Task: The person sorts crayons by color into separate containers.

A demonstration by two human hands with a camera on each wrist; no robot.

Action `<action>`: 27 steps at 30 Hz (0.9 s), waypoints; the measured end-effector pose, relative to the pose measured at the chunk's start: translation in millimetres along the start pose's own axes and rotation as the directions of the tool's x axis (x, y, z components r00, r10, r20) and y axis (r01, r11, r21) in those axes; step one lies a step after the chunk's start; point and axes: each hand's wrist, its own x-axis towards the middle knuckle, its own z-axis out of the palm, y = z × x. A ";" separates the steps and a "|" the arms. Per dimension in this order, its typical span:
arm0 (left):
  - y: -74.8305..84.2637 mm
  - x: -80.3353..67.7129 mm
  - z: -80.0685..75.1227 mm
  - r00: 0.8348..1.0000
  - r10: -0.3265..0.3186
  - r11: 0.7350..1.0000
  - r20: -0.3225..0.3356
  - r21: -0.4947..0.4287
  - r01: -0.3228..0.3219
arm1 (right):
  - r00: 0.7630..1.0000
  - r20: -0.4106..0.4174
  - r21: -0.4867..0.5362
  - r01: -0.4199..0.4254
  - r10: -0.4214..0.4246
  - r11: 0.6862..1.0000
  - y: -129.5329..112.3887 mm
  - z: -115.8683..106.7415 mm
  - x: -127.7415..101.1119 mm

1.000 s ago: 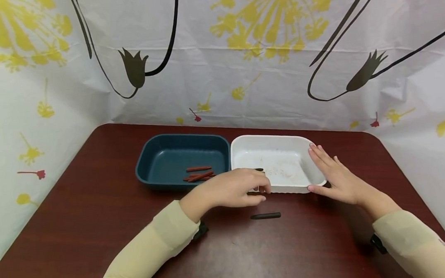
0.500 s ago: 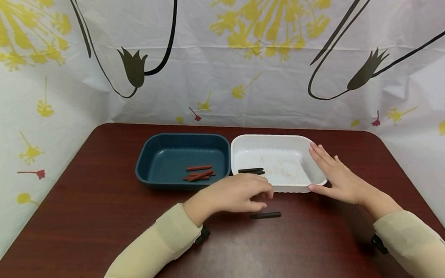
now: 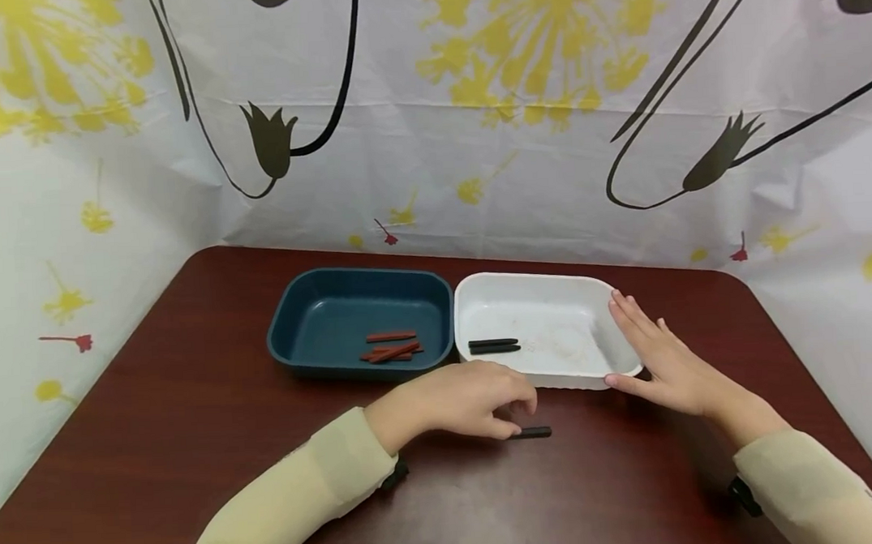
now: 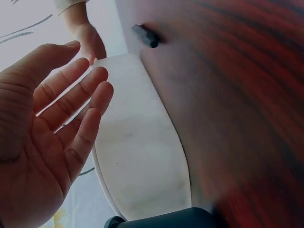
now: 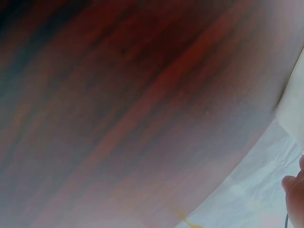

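My left hand is above the table in front of the white tray, its fingers loosely bent and nothing between them. Just beyond its thumb lies a black crayon, partly covered by the hand in the head view. The left wrist view shows the same crayon apart from the spread fingers. With straight fingers my right hand rests against the right end of the white tray. Two black crayons lie side by side at the left inside that tray.
A dark teal tray stands to the left, its side against the white one. Several red-brown crayons lie in its right part. Both trays are on a dark red wooden table, with a patterned sheet behind it.
My left hand has come away from the white tray toward the black crayon on the table, uncovering the two crayons inside. The right hand stays at the tray.
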 end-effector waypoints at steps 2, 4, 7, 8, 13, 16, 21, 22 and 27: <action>0.2 0.5 2.1 1.000 -0.001 1.000 0.011 0.006 0.001 | 1.000 -0.007 0.000 -0.001 0.001 1.000 -0.3 0.9 -1.7; 0.6 1.7 3.6 1.000 -0.002 1.000 0.023 0.006 0.002 | 1.000 -0.010 -0.005 -0.001 0.001 1.000 -0.5 0.3 -2.0; 1.2 2.8 4.6 0.999 -0.006 1.000 0.044 0.010 0.006 | 1.000 -0.012 -0.014 0.004 -0.004 1.000 -0.2 -0.6 -0.6; 1.1 3.0 4.7 0.999 -0.009 1.000 0.048 0.007 0.008 | 1.000 -0.011 -0.016 0.005 -0.005 1.000 0.0 -0.7 -0.1; -0.5 4.4 6.9 0.998 -0.008 1.000 0.055 0.005 0.008 | 1.000 -0.006 -0.015 0.007 -0.007 1.000 -0.1 -0.6 0.5; -1.8 6.5 10.2 0.998 -0.008 1.000 0.061 0.009 0.007 | 1.000 -0.004 -0.008 0.010 -0.010 1.000 -0.5 -0.6 0.6; -3.7 9.9 16.4 0.996 -0.027 1.000 0.090 -0.004 0.027 | 1.000 0.001 0.002 0.011 -0.011 1.000 -1.9 0.1 1.6; -4.0 10.4 17.2 0.995 -0.030 0.999 0.096 -0.010 0.032 | 1.000 0.003 0.000 0.010 -0.010 1.000 -2.2 0.3 1.6; -4.9 12.9 18.1 0.993 -0.045 0.999 0.111 -0.026 0.048 | 1.000 0.006 -0.003 0.001 -0.001 1.000 -3.0 -1.0 1.3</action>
